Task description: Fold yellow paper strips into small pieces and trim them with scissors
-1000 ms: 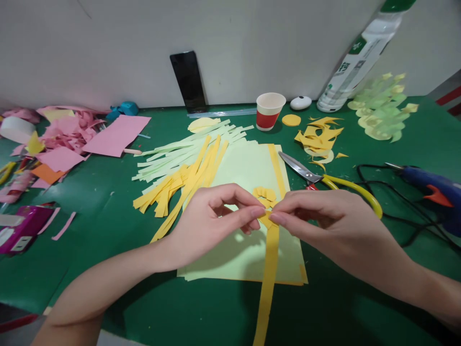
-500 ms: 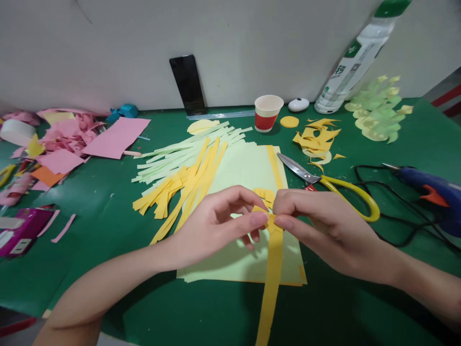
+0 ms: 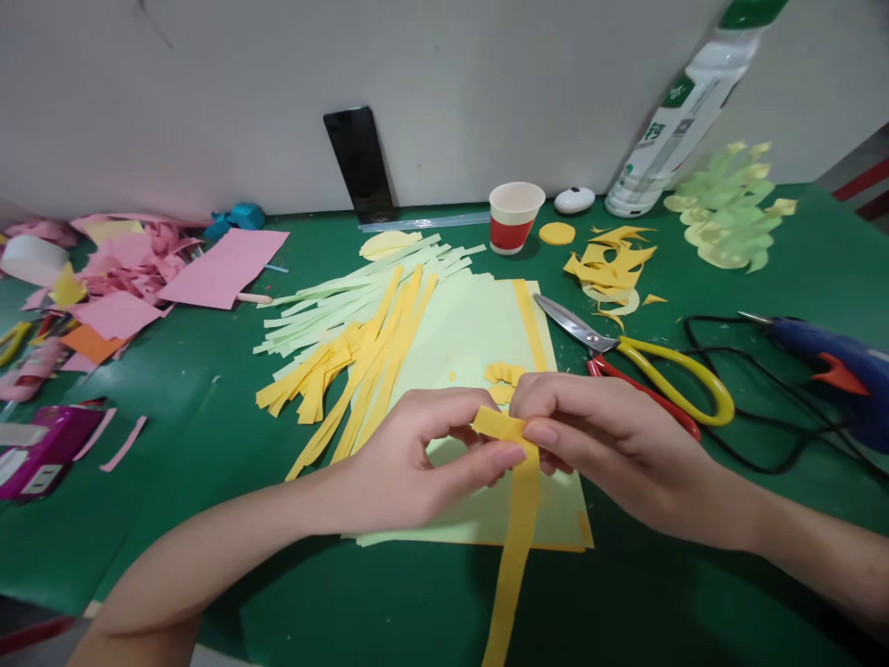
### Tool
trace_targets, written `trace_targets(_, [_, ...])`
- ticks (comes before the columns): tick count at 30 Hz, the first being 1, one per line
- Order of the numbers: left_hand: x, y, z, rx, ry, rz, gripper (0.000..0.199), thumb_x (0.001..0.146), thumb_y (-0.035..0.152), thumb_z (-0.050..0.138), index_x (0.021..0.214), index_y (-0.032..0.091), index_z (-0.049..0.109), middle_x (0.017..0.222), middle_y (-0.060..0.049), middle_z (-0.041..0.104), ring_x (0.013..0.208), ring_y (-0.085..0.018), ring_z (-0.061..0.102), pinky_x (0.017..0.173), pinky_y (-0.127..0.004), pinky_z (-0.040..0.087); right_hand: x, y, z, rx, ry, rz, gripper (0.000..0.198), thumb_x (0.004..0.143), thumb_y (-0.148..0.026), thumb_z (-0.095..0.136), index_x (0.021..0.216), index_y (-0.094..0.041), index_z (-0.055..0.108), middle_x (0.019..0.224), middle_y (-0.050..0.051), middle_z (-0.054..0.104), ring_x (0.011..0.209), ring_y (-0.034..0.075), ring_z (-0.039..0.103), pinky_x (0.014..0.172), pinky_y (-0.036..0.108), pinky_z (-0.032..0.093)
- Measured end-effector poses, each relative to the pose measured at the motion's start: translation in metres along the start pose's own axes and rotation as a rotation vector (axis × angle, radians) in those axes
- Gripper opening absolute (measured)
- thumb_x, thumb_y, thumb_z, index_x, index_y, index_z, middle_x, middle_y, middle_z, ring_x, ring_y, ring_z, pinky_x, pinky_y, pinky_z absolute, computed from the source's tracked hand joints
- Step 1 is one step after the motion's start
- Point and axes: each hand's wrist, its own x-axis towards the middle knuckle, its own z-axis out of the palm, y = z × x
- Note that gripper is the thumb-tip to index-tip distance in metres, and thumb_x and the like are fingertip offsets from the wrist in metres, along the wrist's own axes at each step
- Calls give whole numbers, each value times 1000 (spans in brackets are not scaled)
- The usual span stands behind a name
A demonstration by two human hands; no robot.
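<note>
A long yellow paper strip (image 3: 519, 528) is folded over at its top, and its tail hangs down past the near edge of the pale green paper sheets (image 3: 458, 333). My left hand (image 3: 431, 454) pinches the strip from the left, thumb on the lower part of the fold. From the right, my right hand (image 3: 597, 435) grips the fold between thumb and fingers. A short end of the strip points left between the hands. Just beyond the fingers, small folded yellow paper pieces (image 3: 504, 375) lie on the sheets.
Scissors (image 3: 611, 345) lie right of the sheets, with a blue glue gun (image 3: 833, 361) and its cable farther right. Yellow strips (image 3: 379, 361) lie left. Behind stand a paper cup (image 3: 515, 218), a leaning phone (image 3: 359, 165) and a bottle (image 3: 684, 120). Pink scraps (image 3: 139, 269) cover the far left.
My fingers have shifted at the fold; more of the strip's short end shows, pointing left. My left thumb sits lower, and the right hand has moved slightly.
</note>
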Motion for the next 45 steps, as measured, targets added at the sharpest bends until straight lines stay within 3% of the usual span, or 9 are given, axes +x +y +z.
trace_targets(10, [-3, 0, -1, 110, 46, 33, 19, 85, 23, 50, 68, 14, 53, 63, -2, 55, 60, -11, 50, 56, -23, 40, -1, -3, -1, 48, -50, 35, 23, 91, -26, 48, 69, -18, 47, 65, -2, 48, 60, 9, 44, 54, 20, 36])
trace_targets(17, [-2, -3, -1, 70, 14, 59, 19, 85, 20, 51, 68, 12, 53, 62, -1, 54, 59, -10, 49, 54, -21, 39, 2, -6, -1, 274, -58, 271, 42, 86, -44, 52, 55, -16, 45, 57, -3, 40, 53, 8, 36, 48, 21, 30])
trace_targets(25, [-1, -1, -3, -74, -22, -58, 17, 84, 20, 51, 68, 13, 53, 64, 0, 52, 58, -8, 48, 53, -19, 39, 1, -3, -2, 385, -134, 245, 38, 94, -31, 36, 59, -17, 42, 60, -2, 42, 57, 9, 39, 53, 22, 32])
trace_targets(31, [2, 0, -4, -61, -169, -159, 19, 82, 22, 52, 66, 13, 55, 61, 1, 51, 59, -9, 48, 54, -19, 39, 2, 0, 3, 157, -147, 158, 38, 91, -40, 42, 59, -18, 37, 59, -3, 37, 57, 10, 33, 52, 23, 28])
trace_targets(36, [4, 2, -6, -71, -283, -184, 16, 84, 19, 49, 77, 12, 61, 77, -4, 62, 70, -11, 55, 64, -21, 44, 2, 3, 4, 260, -216, 144, 34, 91, -29, 40, 59, -18, 38, 60, -4, 36, 56, 9, 33, 52, 23, 27])
trace_targets(40, [4, 4, -8, -105, -275, -201, 13, 83, 16, 49, 75, 13, 58, 74, -1, 58, 68, -9, 52, 63, -18, 43, 3, 2, 1, 268, -216, 134, 30, 89, -18, 35, 60, -18, 37, 60, -4, 35, 55, 8, 32, 52, 22, 27])
trace_targets(42, [4, 5, -8, -66, -248, -187, 12, 82, 17, 50, 72, 13, 56, 69, 1, 54, 64, -8, 49, 59, -18, 40, 4, 1, 1, 225, -186, 158, 29, 88, -19, 37, 58, -18, 35, 59, -4, 34, 56, 9, 32, 51, 22, 27])
trace_targets(45, [3, 5, -8, 27, -204, -156, 15, 82, 20, 50, 69, 14, 53, 61, 3, 46, 58, -7, 42, 54, -18, 35, 5, -2, 2, 240, -94, 228, 22, 84, -23, 46, 62, -17, 46, 63, -2, 44, 59, 9, 39, 51, 21, 31])
